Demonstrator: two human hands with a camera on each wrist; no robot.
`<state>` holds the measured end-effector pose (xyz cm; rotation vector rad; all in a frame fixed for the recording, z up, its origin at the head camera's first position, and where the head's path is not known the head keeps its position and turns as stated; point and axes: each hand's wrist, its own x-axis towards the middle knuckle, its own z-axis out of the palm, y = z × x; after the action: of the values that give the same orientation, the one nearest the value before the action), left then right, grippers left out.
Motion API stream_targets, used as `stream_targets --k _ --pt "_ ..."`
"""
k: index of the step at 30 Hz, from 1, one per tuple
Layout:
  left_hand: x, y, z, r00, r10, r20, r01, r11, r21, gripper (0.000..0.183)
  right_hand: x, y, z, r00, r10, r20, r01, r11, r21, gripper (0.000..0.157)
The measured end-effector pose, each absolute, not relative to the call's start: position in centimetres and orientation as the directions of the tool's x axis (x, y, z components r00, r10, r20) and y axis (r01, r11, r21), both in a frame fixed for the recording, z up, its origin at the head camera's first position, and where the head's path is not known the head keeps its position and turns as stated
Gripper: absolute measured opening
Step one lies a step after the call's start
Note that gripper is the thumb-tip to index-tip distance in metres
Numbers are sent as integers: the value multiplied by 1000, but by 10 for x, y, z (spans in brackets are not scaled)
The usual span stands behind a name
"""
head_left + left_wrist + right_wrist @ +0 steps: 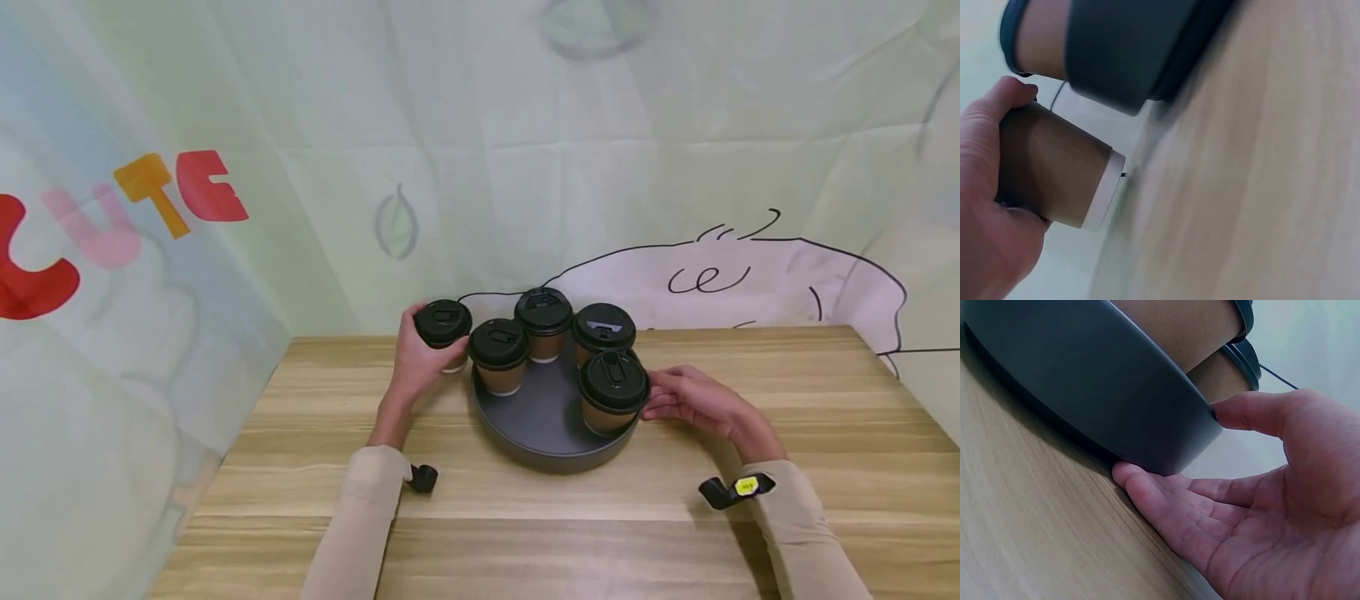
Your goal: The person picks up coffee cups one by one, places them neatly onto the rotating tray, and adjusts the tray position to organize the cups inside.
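My left hand (422, 360) grips a brown paper coffee cup (1054, 164) with a black lid, just left of a round dark grey tray (551, 437). Its pale base hangs above the tabletop in the left wrist view. Several more lidded cups stand upright on the tray, among them a front-right cup (613, 392) and a left cup (500, 358). At the tray's right side my right hand (697, 404) holds the edge. The right wrist view shows its thumb at the rim and fingertips under the lower edge of the tray wall (1097, 381).
A wood-grain table (480, 550) lies beneath everything. Behind it hangs a pale printed cloth (480, 192) with cartoon drawings, close to the back cup (543, 312). Another cup (603, 327) stands at the tray's back right.
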<state>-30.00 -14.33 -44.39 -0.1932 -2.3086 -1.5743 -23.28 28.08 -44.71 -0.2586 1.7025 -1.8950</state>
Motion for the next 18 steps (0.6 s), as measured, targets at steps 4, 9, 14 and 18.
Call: stream_targets --k 4,9,14,18 --pt "-293 -154 -432 -933 -107 343 284 367 886 90 -235 279 -447 -816 -533 -224 279 -25 -960 35" --pt "-284 -169 -413 -933 -140 333 283 290 914 90 -237 277 -447 -817 -531 -226 277 -17 -961 33" --pt "-265 -175 -383 -937 -156 312 284 177 942 88 -238 277 -448 -817 -530 -228 277 -14 -961 34" --pt "-243 -165 -356 -931 -153 332 315 126 941 83 -238 277 -447 -818 -526 -231 276 -7 -961 35"
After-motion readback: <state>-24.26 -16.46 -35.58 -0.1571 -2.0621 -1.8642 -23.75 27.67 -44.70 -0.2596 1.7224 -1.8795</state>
